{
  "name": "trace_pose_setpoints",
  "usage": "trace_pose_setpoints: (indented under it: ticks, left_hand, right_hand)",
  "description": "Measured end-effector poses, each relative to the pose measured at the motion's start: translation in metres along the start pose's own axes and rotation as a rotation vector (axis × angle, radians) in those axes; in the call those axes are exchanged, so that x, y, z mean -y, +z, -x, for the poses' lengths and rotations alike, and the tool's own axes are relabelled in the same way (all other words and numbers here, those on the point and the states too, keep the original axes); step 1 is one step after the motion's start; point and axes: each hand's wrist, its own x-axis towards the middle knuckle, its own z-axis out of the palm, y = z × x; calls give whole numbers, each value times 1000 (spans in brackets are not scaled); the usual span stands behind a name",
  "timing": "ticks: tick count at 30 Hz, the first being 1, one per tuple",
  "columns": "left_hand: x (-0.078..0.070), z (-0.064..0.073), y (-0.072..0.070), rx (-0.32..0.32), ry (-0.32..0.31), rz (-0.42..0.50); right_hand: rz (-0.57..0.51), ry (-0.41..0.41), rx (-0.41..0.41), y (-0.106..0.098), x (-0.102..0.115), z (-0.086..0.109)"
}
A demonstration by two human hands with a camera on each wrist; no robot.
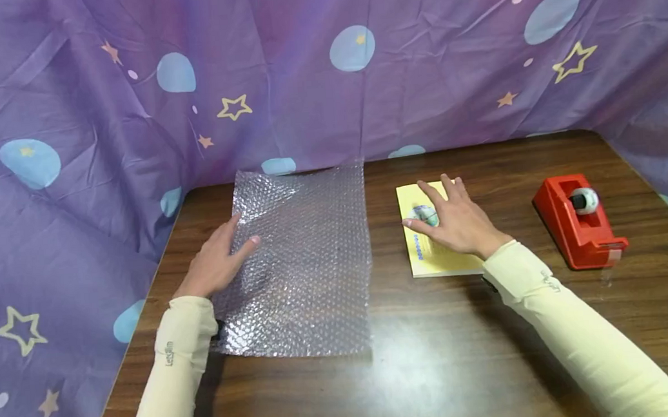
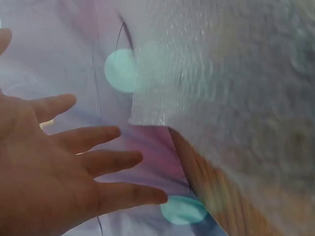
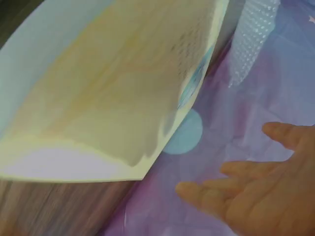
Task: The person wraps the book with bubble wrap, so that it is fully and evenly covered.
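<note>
A sheet of clear bubble wrap lies flat on the left half of the table. My left hand is at its left edge, palm down, with thumb and fingers spread; the left wrist view shows the same hand with straight fingers beside the bubble wrap. To the right of the wrap is a yellow book with a round picture on its cover. Over its upper right part, my right hand spreads its fingers, hiding some of the cover. In the right wrist view the fingers hold nothing.
A red tape dispenser with a roll of tape stands on the right, and a short strip of clear tape hangs off its front. Behind the brown wooden table hangs a purple cloth with stars and blue spots.
</note>
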Motion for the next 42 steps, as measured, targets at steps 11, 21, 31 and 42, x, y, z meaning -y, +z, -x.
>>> trace_pose_setpoints:
  ticks: [11,21,31,42]
  left_hand:
    - [24,18,-11,29,-47,50]
    - [40,29,-15,46,-74,82]
    - [50,37,-13,36,-21,108]
    - [57,42,-5,90,-24,230]
  right_hand:
    - [-139,-86,47,10,18,-11]
    - [-219,-147,79,16,32,-18]
    - [-519,-88,205,23,52,-32]
    - [-644,-51,238,35,66,-41]
